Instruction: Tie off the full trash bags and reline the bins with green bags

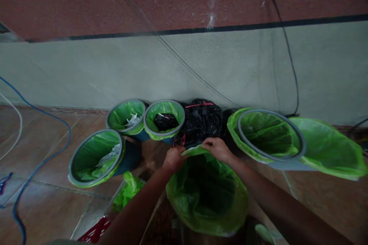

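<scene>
A green bin liner (201,220) hangs spread open in front of me, its far edge pulled taut between my two hands. My left hand (174,158) is closed on that edge at its left end. Pinching the same edge farther right is my right hand (217,149). Whatever holds the liner up from below is mostly hidden. Just beyond my hands lies a black garbage bag (204,122) with red ties, against the wall.
Left of it stand lined bins: one bin (97,157) and another (126,116) with white scraps, and a third (164,120) holding a black bundle. A larger lined bin (271,134) stands right. Green plastic (128,191) lies near my left forearm. A blue cable (54,153) crosses the floor.
</scene>
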Demonstrator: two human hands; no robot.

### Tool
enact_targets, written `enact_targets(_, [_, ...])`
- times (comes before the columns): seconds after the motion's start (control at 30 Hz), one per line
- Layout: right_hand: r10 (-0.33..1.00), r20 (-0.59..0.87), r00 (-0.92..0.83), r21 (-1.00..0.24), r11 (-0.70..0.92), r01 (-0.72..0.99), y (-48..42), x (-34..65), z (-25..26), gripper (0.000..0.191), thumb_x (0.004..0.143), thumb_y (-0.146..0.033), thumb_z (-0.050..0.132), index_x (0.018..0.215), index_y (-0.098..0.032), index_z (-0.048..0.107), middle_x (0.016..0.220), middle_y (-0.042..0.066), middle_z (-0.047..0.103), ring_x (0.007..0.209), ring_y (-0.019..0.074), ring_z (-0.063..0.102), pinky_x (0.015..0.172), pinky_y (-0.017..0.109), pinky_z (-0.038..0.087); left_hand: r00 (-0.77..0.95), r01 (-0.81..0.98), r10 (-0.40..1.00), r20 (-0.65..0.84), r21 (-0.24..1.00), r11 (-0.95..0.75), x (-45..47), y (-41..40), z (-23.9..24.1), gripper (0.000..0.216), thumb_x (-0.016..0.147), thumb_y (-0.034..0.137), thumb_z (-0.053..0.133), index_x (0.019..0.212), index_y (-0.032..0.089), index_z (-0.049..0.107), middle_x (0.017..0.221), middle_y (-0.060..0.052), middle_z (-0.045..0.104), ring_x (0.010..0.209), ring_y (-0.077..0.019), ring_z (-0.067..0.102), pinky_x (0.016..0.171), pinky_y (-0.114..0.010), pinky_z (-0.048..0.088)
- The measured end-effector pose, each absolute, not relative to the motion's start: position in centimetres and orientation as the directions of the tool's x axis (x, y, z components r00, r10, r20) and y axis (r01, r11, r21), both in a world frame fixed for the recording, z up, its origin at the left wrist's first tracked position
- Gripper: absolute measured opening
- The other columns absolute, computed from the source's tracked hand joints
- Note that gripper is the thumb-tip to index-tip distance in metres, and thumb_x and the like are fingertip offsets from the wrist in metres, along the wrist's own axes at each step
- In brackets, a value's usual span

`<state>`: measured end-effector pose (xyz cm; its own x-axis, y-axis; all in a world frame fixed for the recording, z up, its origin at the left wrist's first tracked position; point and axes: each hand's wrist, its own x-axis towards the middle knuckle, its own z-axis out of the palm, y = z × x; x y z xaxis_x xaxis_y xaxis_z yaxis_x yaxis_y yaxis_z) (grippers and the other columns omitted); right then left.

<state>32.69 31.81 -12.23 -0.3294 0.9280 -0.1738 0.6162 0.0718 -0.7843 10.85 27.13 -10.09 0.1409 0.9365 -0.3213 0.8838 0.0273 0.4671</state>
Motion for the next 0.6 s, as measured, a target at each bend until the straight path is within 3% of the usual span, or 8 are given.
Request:
enact_targets(0.1, [0.947,-0.110,-0.303,-0.741,0.125,0.659,31.5,32.9,-12.4,0.026,0.088,-0.034,0.051,0.083,-0.018,0.071,0.076,0.002,0.071,0.070,0.0158,0.063,0.067,0.025,0.043,0.124,0.911,0.931,-0.343,0.410,0.029,10.5,27.1,-10.4,0.018,0.084,0.035,0.059,0.084,0.021,0.071,0.086,-0.002,0.069,0.084,-0.0170,0.061,0.077,-0.025,0.042])
enact_targets(0.17, [0.934,-0.095,-0.344,-0.682,0.191,0.706,31.1,33.2,-12.3,0.027,0.090,-0.031,0.048,0.089,-0.019,0.071,0.080,0.003,0.072,0.073,0.0165,0.063,0.069,0.026,0.044,0.118,0.895,0.924,-0.363,0.443,0.060,9.9,27.1,-10.7,0.015,0.080,0.034,0.063,0.082,0.022,0.071,0.081,-0.001,0.069,0.079,-0.0164,0.061,0.074,-0.024,0.042])
enact_targets(0.3, [0.932,-0.095,-0.351,-0.602,0.227,0.766,30.9,33.9,-12.2,0.028,0.092,-0.027,0.045,0.098,-0.020,0.071,0.093,0.005,0.074,0.084,0.0171,0.066,0.078,0.026,0.044,0.146,0.727,0.921,-0.361,0.671,0.147,8.4,26.9,-11.5,0.021,0.072,0.036,0.070,0.085,0.019,0.073,0.077,0.001,0.068,0.072,-0.0137,0.058,0.066,-0.022,0.042])
enact_targets(0.4, [0.938,-0.095,-0.333,-0.549,0.230,0.804,31.4,33.7,-12.8,0.028,0.091,-0.030,0.048,0.095,-0.020,0.073,0.095,0.006,0.072,0.087,0.0172,0.065,0.080,0.026,0.044,0.097,0.524,0.926,-0.364,0.810,0.263,7.7,26.6,-12.6,0.030,0.078,0.043,0.062,0.085,0.015,0.073,0.075,0.000,0.068,0.069,-0.0129,0.057,0.064,-0.022,0.043])
enact_targets(0.5, [0.957,-0.114,-0.268,-0.547,0.164,0.821,32.4,33.1,-13.9,0.027,0.089,-0.034,0.052,0.091,-0.020,0.075,0.095,0.006,0.072,0.085,0.0171,0.065,0.079,0.026,0.045,-0.036,0.429,0.925,-0.378,0.830,0.356,7.9,26.8,-13.7,0.034,0.082,0.042,0.056,0.086,0.013,0.073,0.072,-0.001,0.067,0.067,-0.0128,0.057,0.062,-0.022,0.043])
enact_targets(0.6, [0.959,-0.225,-0.169,-0.633,-0.012,0.774,33.4,32.8,-15.3,0.025,0.084,-0.035,0.057,0.086,-0.019,0.076,0.086,0.005,0.074,0.078,0.0176,0.066,0.072,0.027,0.046,-0.166,0.494,0.913,-0.372,0.770,0.403,8.4,27.6,-14.4,0.028,0.082,0.035,0.056,0.078,0.013,0.074,0.067,0.000,0.065,0.064,-0.0117,0.056,0.060,-0.022,0.041])
